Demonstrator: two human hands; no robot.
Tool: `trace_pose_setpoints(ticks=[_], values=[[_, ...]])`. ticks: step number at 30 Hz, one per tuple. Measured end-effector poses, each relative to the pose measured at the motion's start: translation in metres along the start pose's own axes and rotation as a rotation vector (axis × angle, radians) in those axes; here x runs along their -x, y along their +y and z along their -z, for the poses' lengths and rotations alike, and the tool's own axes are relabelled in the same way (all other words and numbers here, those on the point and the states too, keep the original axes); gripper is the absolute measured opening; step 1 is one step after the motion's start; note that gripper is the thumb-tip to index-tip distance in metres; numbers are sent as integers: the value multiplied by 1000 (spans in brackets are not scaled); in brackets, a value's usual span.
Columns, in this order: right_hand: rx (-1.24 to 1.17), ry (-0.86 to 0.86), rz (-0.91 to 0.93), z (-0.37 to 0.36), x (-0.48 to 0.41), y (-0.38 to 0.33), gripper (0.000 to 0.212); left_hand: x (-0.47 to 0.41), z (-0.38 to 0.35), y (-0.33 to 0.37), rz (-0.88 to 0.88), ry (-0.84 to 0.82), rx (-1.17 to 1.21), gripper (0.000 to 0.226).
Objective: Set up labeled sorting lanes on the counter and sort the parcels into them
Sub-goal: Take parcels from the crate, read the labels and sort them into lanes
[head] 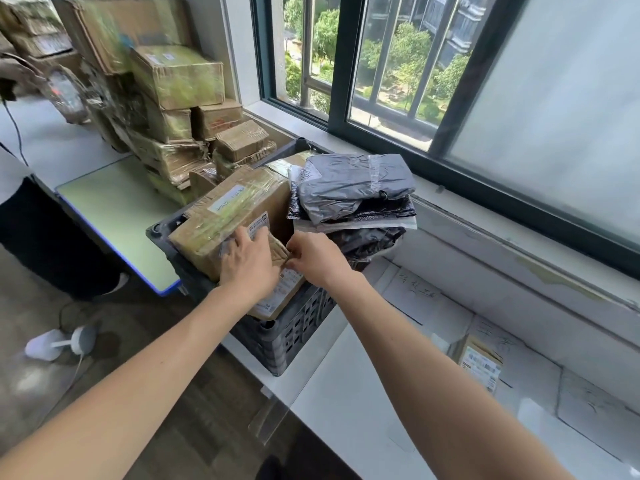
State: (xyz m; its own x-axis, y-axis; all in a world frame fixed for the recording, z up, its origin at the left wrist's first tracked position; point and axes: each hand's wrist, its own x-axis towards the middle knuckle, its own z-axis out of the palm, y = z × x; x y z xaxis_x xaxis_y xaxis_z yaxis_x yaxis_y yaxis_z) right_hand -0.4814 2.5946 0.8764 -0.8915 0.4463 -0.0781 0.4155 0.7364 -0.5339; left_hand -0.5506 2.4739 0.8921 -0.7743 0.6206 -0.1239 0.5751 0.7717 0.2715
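Note:
A dark grey plastic crate (294, 336) stands on the white counter (349, 403), packed with cardboard parcels and grey and black poly mailer bags (353, 188). My left hand (247, 263) and my right hand (313, 258) both grip a small brown taped parcel (277, 249) at the crate's near side, beside a large cardboard box (228, 213). Another labelled box (282, 294) lies under it. To the right, white paper lane labels (412, 296) with handwriting lie along the counter. One small labelled parcel (479, 362) sits in a lane.
A tall stack of taped cardboard boxes (173, 98) rises behind the crate by the window (381, 64). A pale green table (117, 216) stands to the left, with a person in dark trousers (45, 244) beside it. A white object with a cable (62, 342) lies on the floor.

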Motion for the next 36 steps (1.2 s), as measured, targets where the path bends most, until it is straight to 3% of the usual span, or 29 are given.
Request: trace_pose_setpoints(ticks=[10, 18, 22, 26, 30, 33, 36], values=[[-59, 39, 140, 26, 2, 2, 10, -6, 28, -27, -152, 37, 247, 71], [-243, 87, 282, 112, 7, -35, 6, -19, 85, -33, -208, -195, 649, 101], [-419, 338, 278, 135, 15, -38, 12, -18, 93, -18, -171, -203, 1049, 85], [-543, 507, 93, 151, 28, -7, 39, -14, 86, 6, -152, -291, 1305, 62], [-825, 254, -108, 147, 57, 38, 75, -9, 70, 36, -128, -412, 1503, 46], [-979, 110, -118, 135, 80, 64, 61, -8, 50, 56, -134, -475, 1484, 37], [-1066, 149, -120, 130, 98, 81, 49, -7, 33, 74, -134, -523, 1468, 29]])
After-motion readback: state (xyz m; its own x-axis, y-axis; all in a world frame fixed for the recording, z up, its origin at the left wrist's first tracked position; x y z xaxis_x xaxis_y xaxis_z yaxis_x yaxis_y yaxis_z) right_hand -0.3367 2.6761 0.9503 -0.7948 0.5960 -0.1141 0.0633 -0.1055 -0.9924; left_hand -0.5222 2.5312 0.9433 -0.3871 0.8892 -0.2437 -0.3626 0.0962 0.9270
